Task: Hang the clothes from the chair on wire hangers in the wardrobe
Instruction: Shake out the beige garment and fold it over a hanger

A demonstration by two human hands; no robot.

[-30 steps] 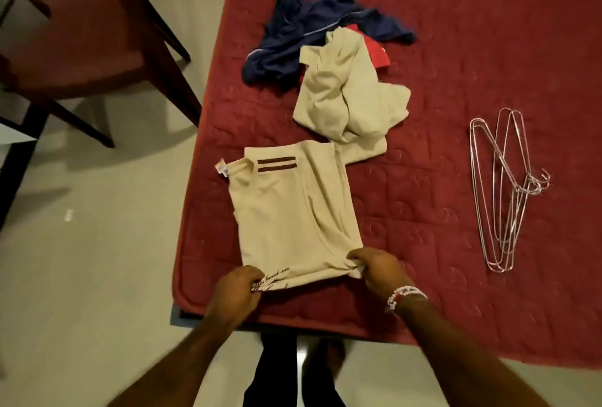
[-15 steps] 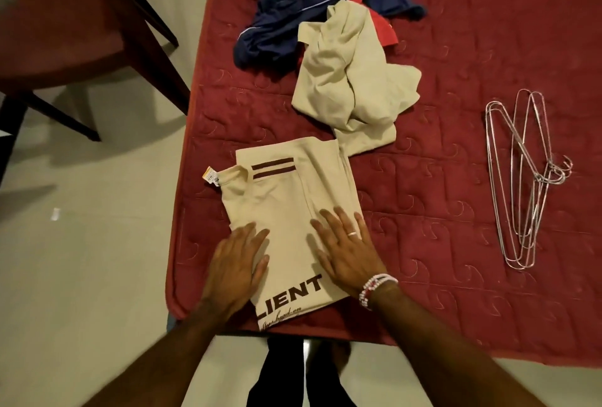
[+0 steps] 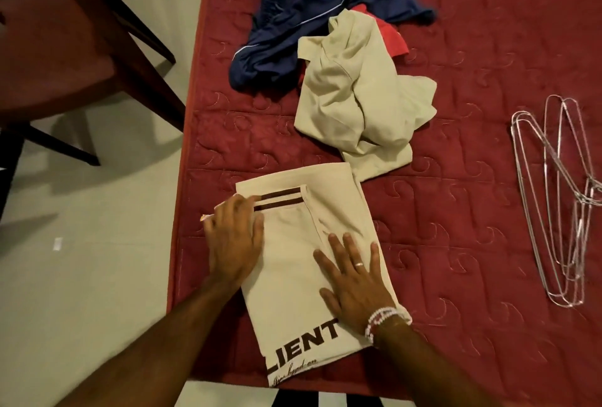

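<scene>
Red mattress bears folded beige shirt under flat left hand and right hand.

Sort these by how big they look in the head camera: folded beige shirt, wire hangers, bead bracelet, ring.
Biggest to smallest:
1. folded beige shirt
2. wire hangers
3. bead bracelet
4. ring
No close calls.

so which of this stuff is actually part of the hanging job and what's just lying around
Part of the job:
- folded beige shirt, pressed flat by left hand and right hand
- crumpled beige garment
- navy garment
- red garment
- wire hangers
- chair

Just there:
- red quilted mattress
- paper scrap on the floor
</scene>
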